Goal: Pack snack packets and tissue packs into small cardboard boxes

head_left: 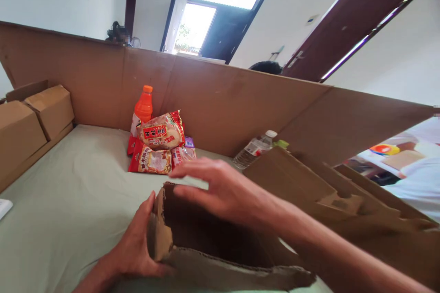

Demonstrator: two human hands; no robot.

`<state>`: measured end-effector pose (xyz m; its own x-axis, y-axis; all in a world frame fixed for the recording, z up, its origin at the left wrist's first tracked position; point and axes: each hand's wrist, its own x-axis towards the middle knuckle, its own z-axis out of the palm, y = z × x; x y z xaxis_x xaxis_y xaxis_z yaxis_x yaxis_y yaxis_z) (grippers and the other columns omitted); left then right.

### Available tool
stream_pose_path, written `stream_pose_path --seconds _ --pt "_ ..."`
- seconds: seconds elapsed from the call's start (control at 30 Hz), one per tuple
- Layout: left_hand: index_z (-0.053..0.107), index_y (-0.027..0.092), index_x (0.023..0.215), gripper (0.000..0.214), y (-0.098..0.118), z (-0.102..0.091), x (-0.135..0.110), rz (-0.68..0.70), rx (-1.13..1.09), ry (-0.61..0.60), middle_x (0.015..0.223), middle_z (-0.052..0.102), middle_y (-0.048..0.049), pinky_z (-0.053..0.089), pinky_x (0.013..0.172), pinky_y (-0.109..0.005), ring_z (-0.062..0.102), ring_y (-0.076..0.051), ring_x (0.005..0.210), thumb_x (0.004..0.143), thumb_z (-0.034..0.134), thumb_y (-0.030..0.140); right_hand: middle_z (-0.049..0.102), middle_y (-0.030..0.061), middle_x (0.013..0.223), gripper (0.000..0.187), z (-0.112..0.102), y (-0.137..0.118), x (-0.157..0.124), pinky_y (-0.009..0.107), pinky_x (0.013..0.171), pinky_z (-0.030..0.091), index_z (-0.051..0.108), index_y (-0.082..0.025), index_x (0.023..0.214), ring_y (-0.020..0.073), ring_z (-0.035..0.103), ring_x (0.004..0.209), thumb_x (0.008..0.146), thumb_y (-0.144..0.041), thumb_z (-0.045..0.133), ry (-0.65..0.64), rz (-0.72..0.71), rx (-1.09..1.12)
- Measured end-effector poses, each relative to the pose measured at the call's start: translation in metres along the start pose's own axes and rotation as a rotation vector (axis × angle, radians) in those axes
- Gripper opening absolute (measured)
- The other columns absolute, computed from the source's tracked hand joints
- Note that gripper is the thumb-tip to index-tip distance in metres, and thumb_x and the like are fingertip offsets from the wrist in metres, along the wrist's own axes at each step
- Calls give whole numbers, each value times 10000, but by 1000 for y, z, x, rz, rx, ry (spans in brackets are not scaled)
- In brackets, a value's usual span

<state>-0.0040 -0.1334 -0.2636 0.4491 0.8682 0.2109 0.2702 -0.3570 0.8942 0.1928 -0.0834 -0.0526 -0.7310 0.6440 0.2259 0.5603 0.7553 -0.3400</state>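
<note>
A torn-edged cardboard box (pixel 220 265) stands low in the middle of the head view, with its dark inside facing up. My left hand (pixel 135 242) grips the box's left end, thumb on the near upper edge and fingers along the side. Over the box's opening reaches my right hand (pixel 223 187), fingers stretched out and apart, holding nothing that I can see. Just beyond its fingertips lie several red and clear snack packets (pixel 151 160), one larger rice cracker bag (pixel 161 132) resting on top. An orange drink bottle (pixel 142 107) stands behind them.
A tall cardboard wall (pixel 213 96) runs across the back of the pale green cloth (pixel 85 192). Closed cartons (pixel 51 105) sit at the left. To the right, a clear water bottle (pixel 252 151) leans beside more cardboard (pixel 292 183). A white object (pixel 4 207) lies at the left edge.
</note>
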Motion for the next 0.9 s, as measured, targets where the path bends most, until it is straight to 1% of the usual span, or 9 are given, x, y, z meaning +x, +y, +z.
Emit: stream_pose_path --seconds 0.1,0.2,0.27,0.37,0.47,0.57,0.67,0.8,0.9 --pt "-118 268 1601 1437 -2 2 -4 7 -47 6 1692 36 -168 116 1240 -640 79 -454 1538 612 867 609 749 72 1116 220 -7 47 49 360 894 492 741 -193 1035 226 669 1026 955 -244 543 83 61 -292" --pt "-85 264 1607 1437 -7 6 -7 25 -113 45 1688 71 -171 171 1238 -619 112 -457 1533 594 900 525 664 122 1325 310 -5 87 110 420 986 436 698 -169 1186 292 555 1257 899 -201 587 6 156 -629" --pt "-61 294 1610 1412 -13 12 -9 31 -130 80 1692 79 -145 214 1236 -598 135 -454 1530 605 914 477 621 163 1380 419 1 109 147 442 1003 413 653 -143 1268 319 512 1309 851 -182 636 -48 209 -707" --pt "-26 355 1608 1341 -28 22 -7 59 -74 108 1698 104 -100 224 1241 -591 156 -450 1528 649 905 465 703 186 1223 408 11 130 185 457 950 424 696 -122 1184 347 595 1192 778 -168 697 -93 246 -712" --pt "-42 381 1602 1315 -40 30 -3 109 -38 141 1692 144 -90 236 1230 -622 206 -456 1514 672 884 475 763 145 980 202 16 140 197 416 864 433 761 -138 952 313 675 998 771 -147 670 -109 271 -705" --pt "-51 381 1601 1280 -36 27 -4 90 -60 122 1701 97 -89 246 1223 -625 174 -444 1524 704 860 445 758 91 863 147 5 139 187 375 815 419 749 -168 833 254 681 877 817 -150 604 -30 294 -690" --pt "-61 336 1606 1323 -18 15 -9 54 -92 82 1694 98 -138 243 1206 -655 166 -455 1521 676 870 467 738 63 882 196 -22 135 152 351 780 410 715 -174 901 206 643 816 895 -183 519 123 362 -689" --pt "-79 362 1599 1337 -4 0 -6 91 1 71 1689 126 -149 242 1173 -705 178 -466 1512 669 867 536 632 4 727 123 -55 114 70 271 612 378 609 -187 778 122 497 638 885 -246 613 612 312 -378" --pt "-70 381 1597 1347 -8 -1 -2 115 70 102 1692 109 -140 317 1136 -712 214 -472 1499 652 876 550 541 -43 603 238 -57 79 -3 264 534 358 556 -230 691 115 437 549 840 -321 718 959 159 -115"
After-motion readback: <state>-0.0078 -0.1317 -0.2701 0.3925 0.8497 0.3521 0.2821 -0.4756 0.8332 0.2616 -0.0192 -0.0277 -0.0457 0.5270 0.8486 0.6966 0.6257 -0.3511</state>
